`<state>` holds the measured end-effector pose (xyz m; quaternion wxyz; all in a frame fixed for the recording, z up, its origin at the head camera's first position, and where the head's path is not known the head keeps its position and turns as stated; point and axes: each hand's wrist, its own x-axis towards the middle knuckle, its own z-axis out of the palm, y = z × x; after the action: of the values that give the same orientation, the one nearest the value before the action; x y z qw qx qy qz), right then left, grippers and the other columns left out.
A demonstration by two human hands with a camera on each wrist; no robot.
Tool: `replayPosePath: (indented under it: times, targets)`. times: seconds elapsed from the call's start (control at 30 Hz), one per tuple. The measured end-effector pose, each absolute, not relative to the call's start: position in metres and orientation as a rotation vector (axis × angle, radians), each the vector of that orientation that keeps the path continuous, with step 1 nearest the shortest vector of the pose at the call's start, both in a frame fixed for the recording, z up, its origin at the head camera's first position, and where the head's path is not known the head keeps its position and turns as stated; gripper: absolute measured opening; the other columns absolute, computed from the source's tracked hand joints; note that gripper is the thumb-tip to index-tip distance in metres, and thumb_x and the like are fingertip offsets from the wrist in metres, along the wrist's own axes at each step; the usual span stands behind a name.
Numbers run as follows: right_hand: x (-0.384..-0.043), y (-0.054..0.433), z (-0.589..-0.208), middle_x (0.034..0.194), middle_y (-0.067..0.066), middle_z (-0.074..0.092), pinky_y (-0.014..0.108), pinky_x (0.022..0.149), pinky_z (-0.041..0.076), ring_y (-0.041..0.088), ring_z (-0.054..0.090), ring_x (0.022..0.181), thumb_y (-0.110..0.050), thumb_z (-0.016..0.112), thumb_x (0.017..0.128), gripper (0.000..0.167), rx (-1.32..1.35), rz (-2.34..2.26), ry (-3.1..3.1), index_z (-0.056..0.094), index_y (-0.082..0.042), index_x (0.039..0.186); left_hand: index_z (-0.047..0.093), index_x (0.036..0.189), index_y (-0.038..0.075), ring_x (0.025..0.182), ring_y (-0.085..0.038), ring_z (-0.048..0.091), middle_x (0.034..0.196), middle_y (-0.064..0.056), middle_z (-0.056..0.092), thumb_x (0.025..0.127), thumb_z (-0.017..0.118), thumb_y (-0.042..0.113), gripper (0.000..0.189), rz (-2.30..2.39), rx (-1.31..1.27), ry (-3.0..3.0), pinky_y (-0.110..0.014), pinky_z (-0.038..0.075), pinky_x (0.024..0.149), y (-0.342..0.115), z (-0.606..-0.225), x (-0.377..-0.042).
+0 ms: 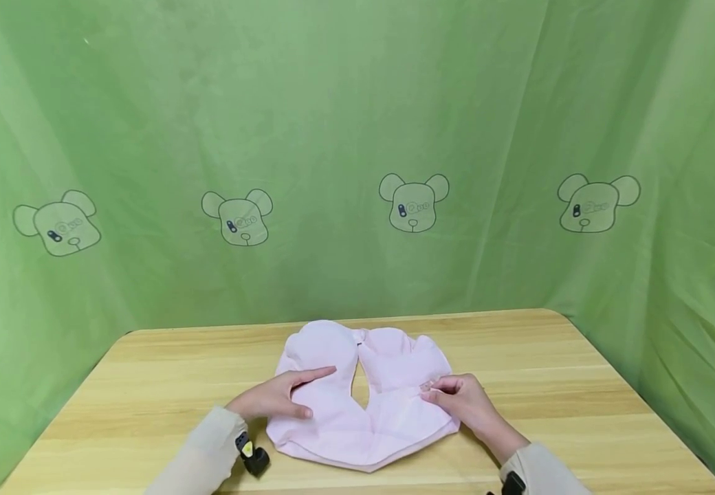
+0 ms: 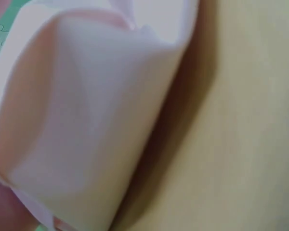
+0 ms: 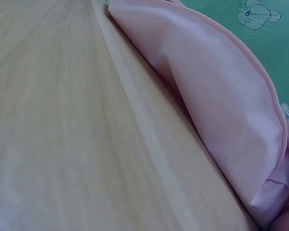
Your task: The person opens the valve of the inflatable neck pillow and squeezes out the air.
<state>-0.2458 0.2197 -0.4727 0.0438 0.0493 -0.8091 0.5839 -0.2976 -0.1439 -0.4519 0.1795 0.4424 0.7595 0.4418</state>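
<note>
A pink cloth piece (image 1: 333,426), bib-like with rounded lobes at the top and a pointed slit down its middle, lies on the table. On its left side rests my left hand (image 1: 273,399), index finger straight and thumb spread apart; the other fingers are hidden. My right hand (image 1: 465,402) pinches a small clear plastic piece (image 1: 427,386) between thumb and fingertips, over the cloth's right side. What kind of thing the clear piece is, I cannot tell. In the right wrist view the cloth's edge (image 3: 221,86) stands raised off the wood, with fingers at the far right.
The wooden table (image 1: 580,419) spreads out on both sides of the cloth. Behind and around it hangs a green curtain (image 1: 333,103) printed with bear heads. A small black wrist camera (image 1: 255,459) sits by the left sleeve (image 1: 199,454).
</note>
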Motion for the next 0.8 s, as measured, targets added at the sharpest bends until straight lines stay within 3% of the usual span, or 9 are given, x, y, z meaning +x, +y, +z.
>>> replayPosePath:
  times: [0.33,0.53,0.8]
  targets:
    - [-0.246,0.220,-0.473,0.081,0.005,0.072,0.018,0.067,0.049,0.004,0.061,0.077,-0.006,0.077,0.075,0.017,0.154,1.795,-2.471,0.071,0.008,0.082,0.029,0.148,0.008,0.136,-0.021,0.031,0.150,-0.011,0.034,0.084,0.071,0.034,0.081,1.158,1.208,2.175,-0.022,0.022,0.108,-0.139,-0.450,-0.290]
    - [-0.246,0.219,-0.471,0.081,0.006,0.072,0.017,0.069,0.049,0.003,0.062,0.077,-0.006,0.077,0.075,0.017,0.137,1.807,-2.468,0.072,0.007,0.083,0.029,0.148,0.009,0.135,-0.015,0.030,0.151,-0.009,0.033,0.085,0.067,0.041,0.081,1.158,1.209,2.165,-0.020,0.023,0.107,-0.137,-0.452,-0.289]
    - [-0.245,0.219,-0.471,0.081,0.009,0.072,0.018,0.067,0.049,0.003,0.061,0.076,-0.006,0.076,0.076,0.017,0.205,1.794,-2.464,0.071,0.009,0.082,0.029,0.148,0.008,0.135,-0.017,0.031,0.149,-0.012,0.036,0.085,0.069,0.032,0.078,1.210,1.159,2.190,-0.022,0.022,0.108,-0.132,-0.453,-0.281]
